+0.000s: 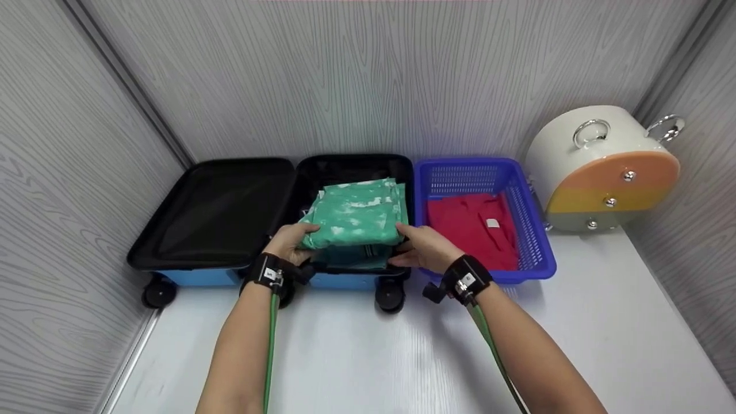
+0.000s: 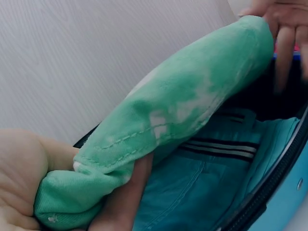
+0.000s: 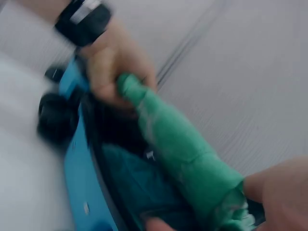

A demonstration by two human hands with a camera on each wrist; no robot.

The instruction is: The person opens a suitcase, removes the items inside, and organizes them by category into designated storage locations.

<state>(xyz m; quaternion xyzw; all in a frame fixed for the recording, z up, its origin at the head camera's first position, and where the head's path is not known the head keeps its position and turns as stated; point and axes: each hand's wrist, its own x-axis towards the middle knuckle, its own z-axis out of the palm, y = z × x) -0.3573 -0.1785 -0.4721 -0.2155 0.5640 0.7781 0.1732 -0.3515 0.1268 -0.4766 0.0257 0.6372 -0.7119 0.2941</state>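
Head view: the left hand (image 1: 287,241) and the right hand (image 1: 428,250) are gripping the green cloth (image 1: 356,215) by its sides, thumbs uppermost, probably to keep its folds together; the cloth is sitting over the open case (image 1: 345,281), above the teal clothes (image 1: 351,258); red cloth (image 1: 468,227) is lying in the basket (image 1: 529,221) beside it; a pale patch (image 1: 493,223) is showing there, and a white label is showing on each wristband (image 1: 271,275), all too small to read. Left wrist view: the left hand is curling round the near end; the right is pinching the far end, its other fingers hanging loose; stripes are crossing the teal clothes; no brand is showing legibly. Right wrist view: blur is softening everything; both ends are being held, seemingly to balance the weight.
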